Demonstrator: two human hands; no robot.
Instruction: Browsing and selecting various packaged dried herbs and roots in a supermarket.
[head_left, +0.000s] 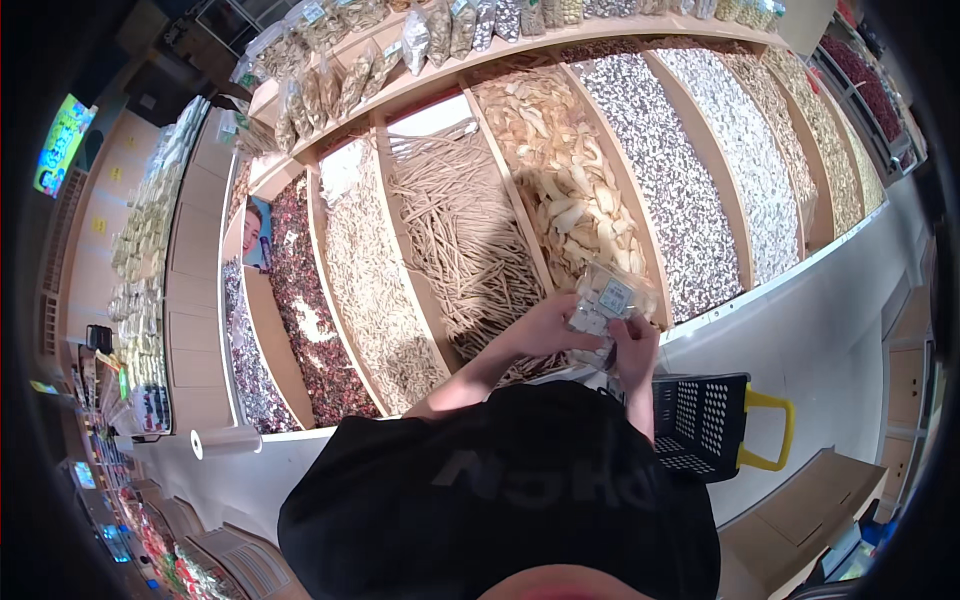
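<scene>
One bare left hand (545, 328) and one bare right hand (635, 347) hold, above the tan dried-slice heap (575, 195)'s near end, a clear pale-labelled plastic bag (606, 304), probably light, soft, slippery, best pinched by opposite edges.

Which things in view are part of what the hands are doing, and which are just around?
In use:
- clear labelled bag
- left hand and right hand, both holding it

Apparently just around:
- black basket, yellow handle
- brown sticks in a compartment
- pale slices, next compartment
- whitish roll
</scene>
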